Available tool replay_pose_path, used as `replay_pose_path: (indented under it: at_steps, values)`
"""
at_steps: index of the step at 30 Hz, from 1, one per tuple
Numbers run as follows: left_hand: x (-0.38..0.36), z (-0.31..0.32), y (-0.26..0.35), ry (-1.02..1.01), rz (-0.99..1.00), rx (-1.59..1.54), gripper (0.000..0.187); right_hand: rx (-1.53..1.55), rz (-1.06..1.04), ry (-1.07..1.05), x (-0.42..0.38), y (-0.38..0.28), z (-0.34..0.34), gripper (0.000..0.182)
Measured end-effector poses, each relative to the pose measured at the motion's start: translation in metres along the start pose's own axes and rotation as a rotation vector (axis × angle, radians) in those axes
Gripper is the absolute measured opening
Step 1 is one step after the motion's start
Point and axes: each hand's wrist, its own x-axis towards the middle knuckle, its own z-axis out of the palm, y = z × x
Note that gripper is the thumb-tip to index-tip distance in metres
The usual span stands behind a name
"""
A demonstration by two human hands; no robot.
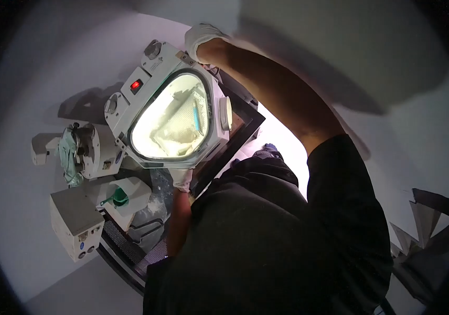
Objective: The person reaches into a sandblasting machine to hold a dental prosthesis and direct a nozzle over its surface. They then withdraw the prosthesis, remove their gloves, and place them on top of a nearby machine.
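Note:
A white cabinet with a brightly lit window stands tilted in my view; it looks like a small sandblasting box. Through the window shows a thin blue pen-like tool against a perforated panel. My right hand, in a white glove, is at the cabinet's upper corner, its fingers hidden. My left hand, also white-gloved, is against the lower side of the cabinet, with its fingers out of sight. Whether either hand holds something cannot be seen.
A red lit switch and a knob sit on the cabinet. Left of it stands a pale machine draped with a greenish cloth. Below are a green scoop-like cup and a boxy unit. A dark-framed table edge lies beside me.

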Motion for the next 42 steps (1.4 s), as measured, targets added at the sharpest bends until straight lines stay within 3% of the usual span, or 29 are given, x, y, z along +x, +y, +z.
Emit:
replay_pose_path:
  at_steps: [3, 6, 7, 9, 10, 12, 16, 20, 22, 23, 27, 30, 32, 33, 36, 42]
  values:
    - [0.012, 0.007, 0.007, -0.005, -0.064, -0.026, 0.053, -0.068, -0.072, 0.049, -0.012, 0.003, -0.001, 0.017]
    - [0.031, 0.017, 0.024, -0.009, -0.140, -0.061, 0.047, 0.047, 0.017, 0.051, -0.012, 0.010, 0.024, 0.018]
    - [0.035, 0.019, 0.029, -0.010, -0.163, -0.072, 0.045, 0.193, -0.081, 0.293, -0.024, 0.018, 0.043, 0.017]
    - [0.040, 0.023, 0.036, -0.005, -0.219, -0.086, 0.041, 0.508, -0.048, 0.565, -0.062, 0.023, 0.058, 0.015]
    - [0.042, 0.023, 0.039, 0.000, -0.244, -0.092, 0.039, 0.677, 0.085, 0.589, -0.082, 0.017, 0.056, 0.015]
    - [0.045, 0.025, 0.039, 0.014, -0.307, -0.103, 0.035, 0.716, 0.270, 0.635, -0.123, 0.017, 0.084, 0.012]
    - [0.050, 0.022, 0.037, 0.051, -0.388, -0.091, 0.028, 1.018, 0.460, 0.240, -0.179, 0.027, 0.170, 0.016]
    - [0.064, 0.020, 0.055, 0.076, -0.411, -0.125, 0.013, 1.115, 0.284, -0.050, -0.188, 0.017, 0.177, 0.017]
    - [0.065, 0.023, 0.055, 0.096, -0.547, -0.306, 0.013, 1.070, 0.211, -0.153, -0.181, 0.012, 0.171, 0.017]
    - [0.067, 0.024, 0.055, 0.092, -0.559, -0.335, 0.013, 1.246, 0.221, -0.192, -0.177, 0.006, 0.166, 0.017]
    - [0.071, 0.021, 0.063, 0.009, -0.487, -0.137, 0.013, 1.390, -0.286, -0.265, -0.148, 0.015, 0.207, 0.026]
    - [0.073, 0.028, 0.065, 0.011, -0.511, -0.260, 0.012, 1.556, -0.215, -0.525, -0.133, 0.004, 0.220, 0.026]
    - [0.074, 0.032, 0.059, 0.014, -0.457, -0.265, 0.012, 1.548, -0.003, -0.773, -0.118, -0.021, 0.193, 0.025]
    - [0.076, 0.032, 0.059, 0.015, -0.372, -0.207, 0.010, 1.482, -0.010, -0.749, -0.113, -0.029, 0.195, 0.025]
    - [0.080, 0.031, 0.064, 0.018, -0.394, -0.245, 0.008, 1.459, 0.073, -0.802, -0.104, -0.041, 0.184, 0.023]
    - [0.083, 0.027, 0.069, 0.056, -0.548, -0.408, 0.009, 1.572, 0.156, -0.817, -0.103, -0.048, 0.198, 0.015]
